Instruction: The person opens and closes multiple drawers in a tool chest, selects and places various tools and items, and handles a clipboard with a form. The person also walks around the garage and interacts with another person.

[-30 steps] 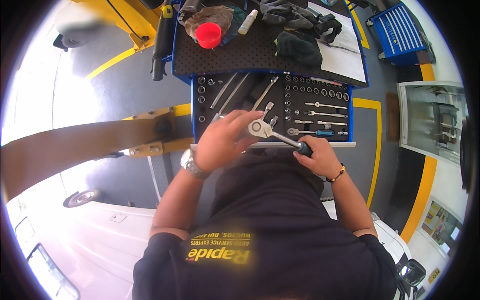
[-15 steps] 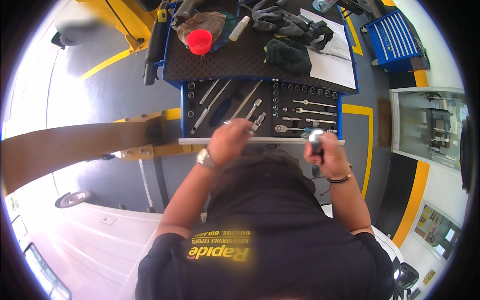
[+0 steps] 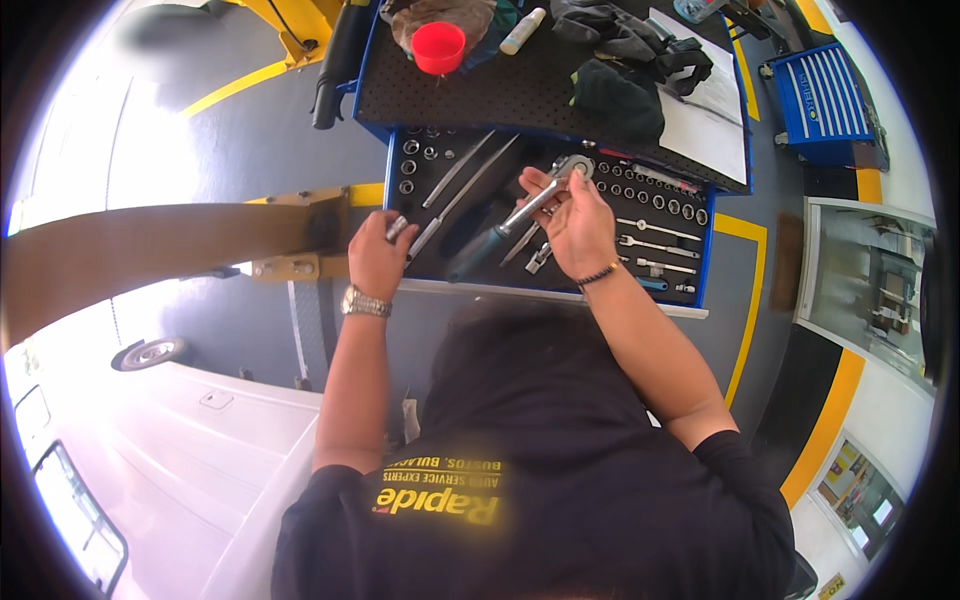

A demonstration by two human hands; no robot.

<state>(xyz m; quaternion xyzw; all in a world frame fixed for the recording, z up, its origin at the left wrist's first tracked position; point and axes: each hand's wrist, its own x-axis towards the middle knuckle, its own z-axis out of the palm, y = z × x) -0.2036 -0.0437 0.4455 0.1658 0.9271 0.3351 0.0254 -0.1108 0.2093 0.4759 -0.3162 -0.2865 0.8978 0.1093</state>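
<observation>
My right hand (image 3: 582,232) holds a ratchet wrench (image 3: 545,200) over an open tool drawer. Its thumb presses near the round head, some fingers are stretched out behind, and the dark-gripped handle slants down to the left. At the drawer's left front, my left hand (image 3: 378,252) is closed around a small silver socket (image 3: 397,228), partly hidden by the fingers. Beneath the hands, the drawer's dark liner holds long extension bars (image 3: 462,180), a row of sockets (image 3: 672,207), a universal joint (image 3: 538,260) and slim silver drive tools (image 3: 660,230).
Above the drawer, the cart's black perforated top (image 3: 480,95) carries a red cup (image 3: 438,48), a white bottle (image 3: 523,31), dark gloves (image 3: 620,100) and paper sheets (image 3: 700,130). A yellow-brown lift arm (image 3: 170,250) stands left; a blue tool chest (image 3: 822,105) is far right.
My right hand has moved left over the drawer, and the ratchet's full length now shows. My left hand has shifted left with the socket. More of the drawer's back rows are visible.
</observation>
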